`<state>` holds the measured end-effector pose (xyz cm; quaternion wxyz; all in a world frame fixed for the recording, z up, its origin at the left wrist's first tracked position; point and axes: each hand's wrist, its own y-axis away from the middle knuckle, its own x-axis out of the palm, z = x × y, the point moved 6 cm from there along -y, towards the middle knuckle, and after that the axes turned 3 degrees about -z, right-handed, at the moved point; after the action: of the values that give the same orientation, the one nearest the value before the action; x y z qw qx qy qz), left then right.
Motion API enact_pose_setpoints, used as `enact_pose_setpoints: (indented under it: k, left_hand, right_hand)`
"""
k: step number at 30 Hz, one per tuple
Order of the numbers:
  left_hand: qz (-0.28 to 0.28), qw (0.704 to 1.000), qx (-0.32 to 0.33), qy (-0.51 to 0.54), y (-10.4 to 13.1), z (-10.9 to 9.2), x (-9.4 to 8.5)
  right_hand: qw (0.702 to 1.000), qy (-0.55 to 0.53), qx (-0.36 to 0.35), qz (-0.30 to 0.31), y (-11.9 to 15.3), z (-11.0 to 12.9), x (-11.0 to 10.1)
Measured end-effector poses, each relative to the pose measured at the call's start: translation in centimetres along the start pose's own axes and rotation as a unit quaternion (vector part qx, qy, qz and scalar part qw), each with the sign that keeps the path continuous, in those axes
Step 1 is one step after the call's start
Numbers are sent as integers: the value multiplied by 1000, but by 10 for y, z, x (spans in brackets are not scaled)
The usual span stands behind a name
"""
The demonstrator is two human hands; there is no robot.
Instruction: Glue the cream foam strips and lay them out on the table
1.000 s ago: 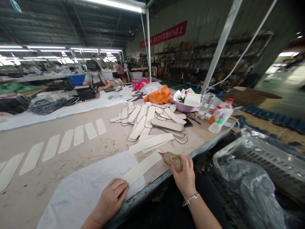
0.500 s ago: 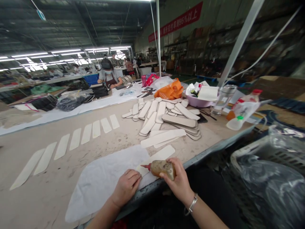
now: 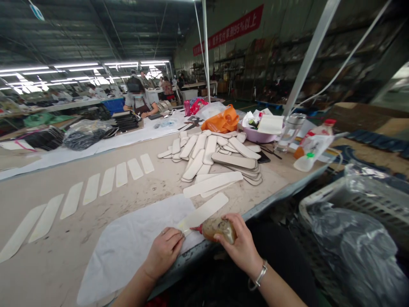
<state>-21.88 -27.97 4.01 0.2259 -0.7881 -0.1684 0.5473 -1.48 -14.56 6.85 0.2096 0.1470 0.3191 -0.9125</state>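
My right hand (image 3: 241,241) is wrapped round a squeeze bottle (image 3: 215,229) of brownish glue. The bottle lies on its side, its red nozzle pointing left over the near end of a white strip (image 3: 207,209). Yellowish marks show at that end of the strip. My left hand (image 3: 164,249) has its fingers together, pressed down at the strip's near end, with the fingertips partly hidden. Beneath them a white cloth (image 3: 124,243) is spread at the table's front edge.
Several white strips (image 3: 72,200) lie in a row on the table (image 3: 128,204) at left. Behind is a heap of dark-edged strips (image 3: 194,164). An orange bag (image 3: 222,120), purple basin (image 3: 257,135) and glass flask (image 3: 289,132) stand beyond. A plastic crate (image 3: 358,194) is at right; a co-worker (image 3: 139,100) sits opposite.
The bottle's nozzle has tilted and shifted slightly down, now clear of the strip's middle, showing more of the strip. My left hand has slid slightly left. The whole view has shifted a little.
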Motion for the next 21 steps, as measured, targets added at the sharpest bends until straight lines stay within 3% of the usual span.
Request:
enact_pose_setpoints:
  k: [8, 12, 17, 21]
  left_hand:
    - [-10, 1000, 23, 10, -3, -1, 0]
    - [-22, 999, 34, 7, -4, -3, -1]
    - [-24, 999, 32, -6, -6, -2, 1]
    - [-12, 999, 30, -14, -6, 0, 3]
  right_hand:
    - [983, 127, 22, -129, -9, -33, -53]
    - [967, 189, 36, -168, -12, -39, -65]
    - [982, 96, 29, -162, -12, -30, -52]
    - [997, 0, 16, -80, -12, -20, -25]
